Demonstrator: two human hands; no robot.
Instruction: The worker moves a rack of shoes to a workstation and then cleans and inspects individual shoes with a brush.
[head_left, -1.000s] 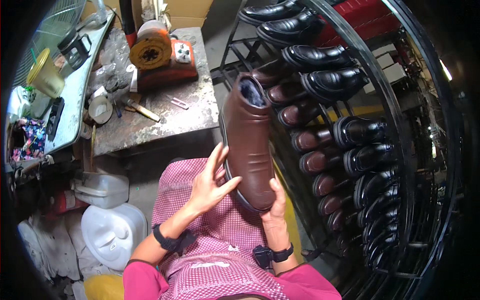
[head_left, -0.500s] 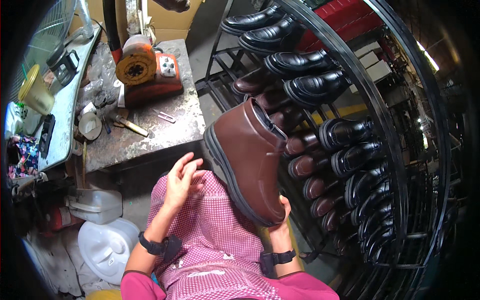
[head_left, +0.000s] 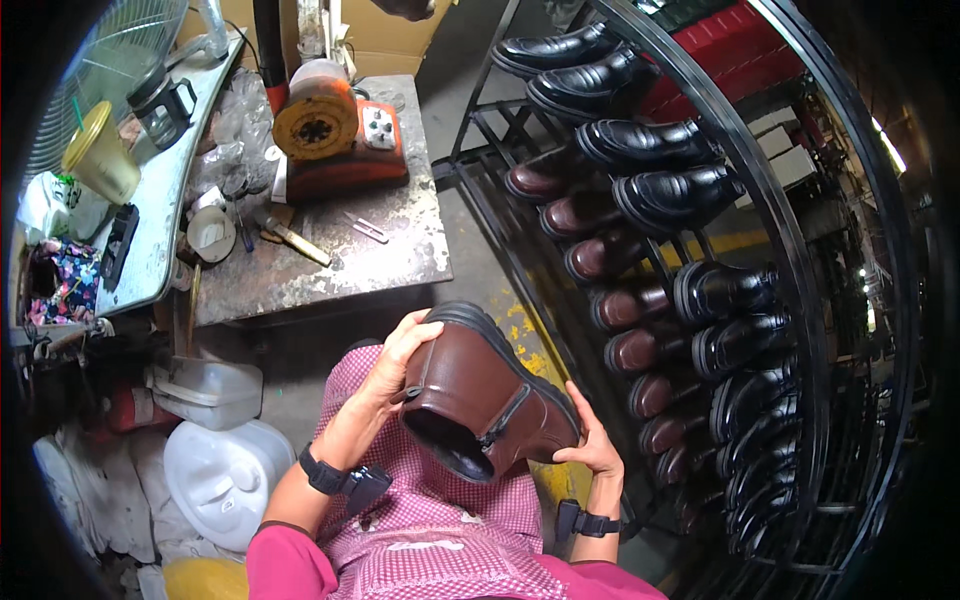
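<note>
In the head view, a brown leather ankle boot with a side zip and a thick dark sole (head_left: 487, 395) is being held in the air above the lap, over a pink checked apron (head_left: 440, 530), resting on no surface. The boot is being tilted, with its open top turned toward the camera and its sole turned away. The left hand (head_left: 400, 362) is being wrapped over the sole edge and upper at the boot's far left side, fingers curled on it. The right hand (head_left: 592, 447) is being pressed against the boot's lower right side with fingers spread, supporting rather than clenching.

A slip is being risked here: the boot is being carried only by fingertips at two opposite edges, and the smooth leather could be let slide off the right hand, so that it would be dropped onto the lap or the concrete floor (head_left: 480, 250) and scuffed.

A black metal rack (head_left: 790, 230), loaded with rows of black and brown shoes, is standing close at the right; a wide swing of the boot could be knocking a pair loose.

The worn grey metal desk (head_left: 400, 255) is standing beyond the boot, its near edge well apart from the hands. An orange machine (head_left: 335, 135) is sitting at its far edge and small hand tools (head_left: 300, 243) are lying near its left edge.
</note>
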